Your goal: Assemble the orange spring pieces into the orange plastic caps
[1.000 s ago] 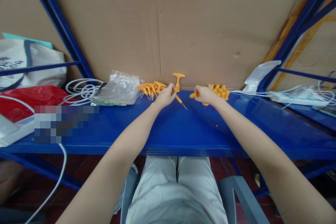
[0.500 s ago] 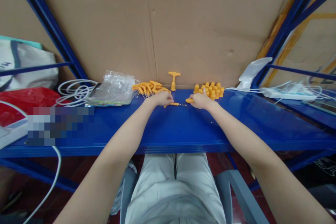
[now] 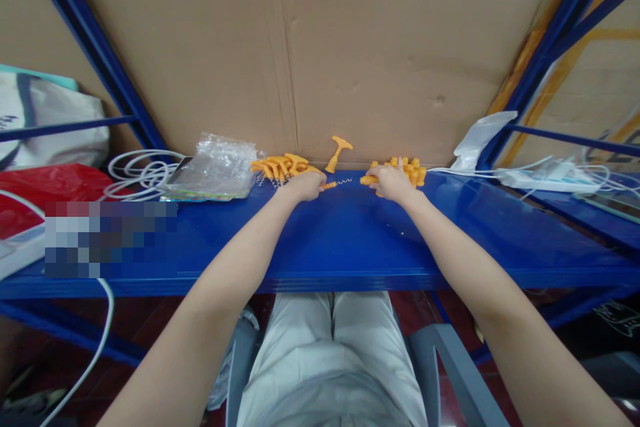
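My left hand [image 3: 305, 185] is closed round a small orange plastic piece with a thin metal spring [image 3: 336, 183] sticking out to the right. My right hand [image 3: 393, 181] pinches a short orange cap [image 3: 367, 180] and points it leftward at the spring's tip; a small gap separates them. Behind my left hand lies a heap of orange spring pieces [image 3: 280, 166]. A cluster of orange caps [image 3: 413, 170] stands just behind my right hand. An orange T-shaped piece [image 3: 338, 151] leans tilted against the cardboard wall between the two heaps.
Everything lies on a blue metal shelf [image 3: 330, 240] backed by cardboard. A crumpled clear plastic bag [image 3: 215, 169] and coiled white cable [image 3: 143, 173] lie to the left, beside a red bag [image 3: 60, 187]. A white power strip with cables [image 3: 545, 179] sits at the right.
Both hands moved slightly back toward the heaps and a little apart. The T-shaped piece, upright half a second ago, now leans to the right.
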`<act>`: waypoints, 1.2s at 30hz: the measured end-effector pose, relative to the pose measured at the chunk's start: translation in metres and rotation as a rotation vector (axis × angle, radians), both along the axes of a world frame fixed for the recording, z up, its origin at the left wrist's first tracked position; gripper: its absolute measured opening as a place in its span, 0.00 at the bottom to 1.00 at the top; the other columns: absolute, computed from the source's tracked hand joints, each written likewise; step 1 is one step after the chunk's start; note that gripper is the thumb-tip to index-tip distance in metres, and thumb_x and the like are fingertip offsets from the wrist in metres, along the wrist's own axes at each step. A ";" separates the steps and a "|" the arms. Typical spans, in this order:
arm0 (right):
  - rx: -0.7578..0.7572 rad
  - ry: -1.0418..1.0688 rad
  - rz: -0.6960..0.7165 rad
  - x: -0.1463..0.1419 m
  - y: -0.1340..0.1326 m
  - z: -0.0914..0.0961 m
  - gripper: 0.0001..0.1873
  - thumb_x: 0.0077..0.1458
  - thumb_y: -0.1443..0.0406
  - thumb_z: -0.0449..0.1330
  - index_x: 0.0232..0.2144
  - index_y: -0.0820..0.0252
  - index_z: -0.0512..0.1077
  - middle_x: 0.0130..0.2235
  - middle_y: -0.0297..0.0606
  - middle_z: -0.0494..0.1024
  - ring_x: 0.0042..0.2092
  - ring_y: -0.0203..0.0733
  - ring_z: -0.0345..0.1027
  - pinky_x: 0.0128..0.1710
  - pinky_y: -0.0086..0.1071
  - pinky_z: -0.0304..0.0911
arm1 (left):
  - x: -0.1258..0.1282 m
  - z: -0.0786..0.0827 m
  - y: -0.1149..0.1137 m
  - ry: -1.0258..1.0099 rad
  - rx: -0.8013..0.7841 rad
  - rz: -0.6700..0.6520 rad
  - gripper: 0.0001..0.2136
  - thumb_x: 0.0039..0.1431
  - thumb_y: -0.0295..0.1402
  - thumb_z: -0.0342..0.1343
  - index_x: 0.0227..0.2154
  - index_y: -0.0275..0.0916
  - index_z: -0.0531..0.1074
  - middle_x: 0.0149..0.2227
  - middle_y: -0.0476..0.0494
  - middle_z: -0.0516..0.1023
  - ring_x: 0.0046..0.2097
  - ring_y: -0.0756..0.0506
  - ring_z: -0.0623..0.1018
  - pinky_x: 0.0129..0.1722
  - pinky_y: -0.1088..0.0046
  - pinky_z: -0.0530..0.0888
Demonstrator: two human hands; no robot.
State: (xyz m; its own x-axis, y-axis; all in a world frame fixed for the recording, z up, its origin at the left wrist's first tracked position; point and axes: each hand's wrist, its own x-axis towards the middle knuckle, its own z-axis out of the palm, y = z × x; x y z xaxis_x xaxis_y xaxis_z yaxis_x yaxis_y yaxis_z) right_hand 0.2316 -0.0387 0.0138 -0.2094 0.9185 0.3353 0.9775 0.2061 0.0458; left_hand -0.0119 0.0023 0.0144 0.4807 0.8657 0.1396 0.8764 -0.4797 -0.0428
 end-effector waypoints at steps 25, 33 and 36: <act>0.069 0.166 0.277 0.005 0.015 -0.014 0.18 0.61 0.67 0.62 0.54 0.53 0.77 0.57 0.45 0.80 0.62 0.60 0.70 0.67 0.73 0.42 | 0.003 -0.001 -0.005 0.036 0.070 -0.017 0.15 0.67 0.27 0.50 0.52 0.36 0.75 0.55 0.34 0.77 0.56 0.38 0.78 0.56 0.64 0.72; 0.021 0.194 0.283 0.007 0.017 -0.015 0.17 0.61 0.68 0.62 0.52 0.53 0.77 0.58 0.44 0.80 0.62 0.60 0.71 0.68 0.74 0.39 | -0.001 -0.005 -0.001 -0.006 0.086 -0.027 0.15 0.65 0.26 0.51 0.52 0.38 0.76 0.54 0.35 0.77 0.56 0.38 0.78 0.54 0.64 0.74; 0.015 0.184 0.268 0.004 0.014 -0.014 0.17 0.61 0.68 0.62 0.52 0.54 0.77 0.57 0.45 0.80 0.62 0.60 0.70 0.67 0.74 0.40 | -0.001 -0.004 -0.004 0.021 0.084 -0.011 0.15 0.66 0.26 0.50 0.52 0.36 0.75 0.57 0.33 0.74 0.57 0.37 0.77 0.54 0.62 0.74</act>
